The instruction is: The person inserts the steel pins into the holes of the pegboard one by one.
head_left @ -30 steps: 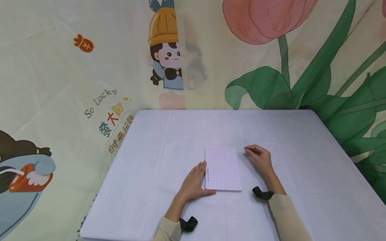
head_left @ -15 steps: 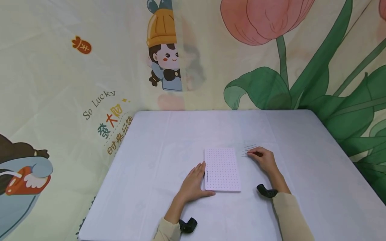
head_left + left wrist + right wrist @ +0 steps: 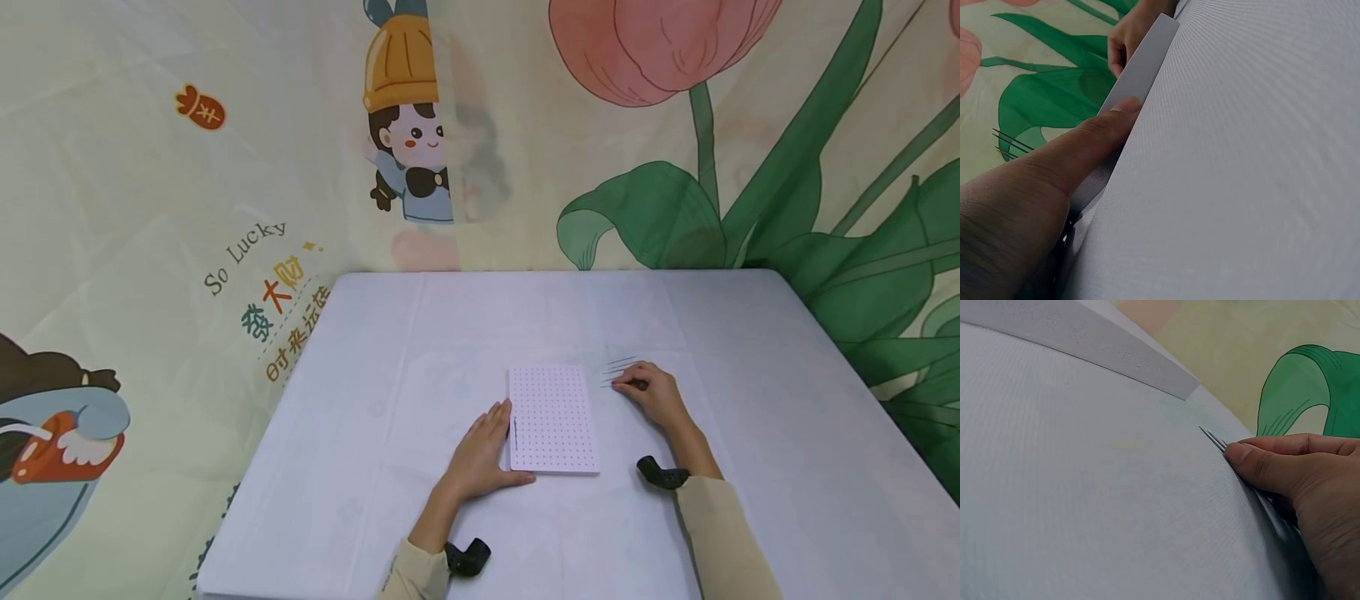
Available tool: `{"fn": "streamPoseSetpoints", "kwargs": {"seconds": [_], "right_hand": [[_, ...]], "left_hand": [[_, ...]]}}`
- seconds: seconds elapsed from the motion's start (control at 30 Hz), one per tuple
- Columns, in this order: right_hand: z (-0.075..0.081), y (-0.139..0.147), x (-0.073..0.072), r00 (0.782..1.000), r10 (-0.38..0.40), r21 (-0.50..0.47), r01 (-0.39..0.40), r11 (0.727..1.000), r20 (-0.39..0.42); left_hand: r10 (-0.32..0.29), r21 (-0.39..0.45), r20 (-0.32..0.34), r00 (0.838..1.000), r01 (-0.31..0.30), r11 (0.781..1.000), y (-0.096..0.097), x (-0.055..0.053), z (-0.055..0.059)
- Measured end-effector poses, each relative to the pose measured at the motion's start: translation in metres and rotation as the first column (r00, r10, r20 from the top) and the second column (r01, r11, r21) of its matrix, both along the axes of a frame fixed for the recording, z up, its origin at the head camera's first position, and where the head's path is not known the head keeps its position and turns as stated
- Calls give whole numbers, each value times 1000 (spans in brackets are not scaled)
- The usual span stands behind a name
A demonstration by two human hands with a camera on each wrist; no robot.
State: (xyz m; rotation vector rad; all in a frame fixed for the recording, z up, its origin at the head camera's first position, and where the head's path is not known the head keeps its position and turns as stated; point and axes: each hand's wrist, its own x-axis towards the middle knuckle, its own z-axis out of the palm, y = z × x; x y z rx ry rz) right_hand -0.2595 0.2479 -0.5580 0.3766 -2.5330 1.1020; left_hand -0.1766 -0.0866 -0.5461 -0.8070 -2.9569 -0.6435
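Note:
A white board (image 3: 553, 421) with a grid of small dots lies flat on the table. My left hand (image 3: 477, 462) rests against it, straight fingers along its left side and thumb at its near edge. Thin dark needles (image 3: 1013, 142) stick up beyond that hand in the left wrist view; a dark line by the board's left edge shows in the head view. To the board's right lie several thin needles (image 3: 618, 363) in a row. My right hand (image 3: 651, 396) pinches at the nearest of these needles (image 3: 1213, 439), thumb and forefinger together; its far end is hidden.
A white cloth covers the table (image 3: 420, 350). Behind it hangs a printed backdrop (image 3: 510, 150) with a tulip, green leaves and a cartoon figure. Black wrist cameras (image 3: 468, 558) sit on both wrists.
My right hand has shifted slightly right over the past second, uncovering more of the needles, then stayed almost still with thumb and forefinger at them. The left hand and board keep their place.

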Motion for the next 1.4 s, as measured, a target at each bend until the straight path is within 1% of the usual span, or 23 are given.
{"fn": "streamPoseSetpoints", "kwargs": {"seconds": [0.17,0.4,0.6,0.8,0.93,1.07,1.2,1.3,1.4], "right_hand": [[0,-1,1,1000,-11,27,11,1000,-16],[3,-5,2,1000,-20,81,20,997,-1],[7,-11,4,1000,7,114,-7,993,-4],[9,-17,6,998,41,69,-38,997,-38],[12,-22,7,996,53,35,-51,998,-66],[17,-31,11,998,44,-20,-45,999,-53],[23,-44,15,999,41,-83,-42,996,-22],[29,-54,17,997,72,-121,-73,990,-10],[33,-65,19,990,140,-176,-137,975,5]], "left_hand": [[-2,2,-4,1000,2,1000,0,0,0],[-7,0,-7,1000,7,1000,0,0,1],[-4,-3,-3,1000,4,1000,0,-1,1],[2,-6,0,1000,-2,1000,-1,0,0],[0,0,-9,1000,0,1000,-1,0,0],[1,-5,-9,1000,-1,1000,-1,0,-1],[3,-7,4,1000,-3,1000,-1,1,0],[4,-7,12,1000,-4,1000,-1,1,1],[7,-10,21,1000,-7,1000,0,1,2]]}}
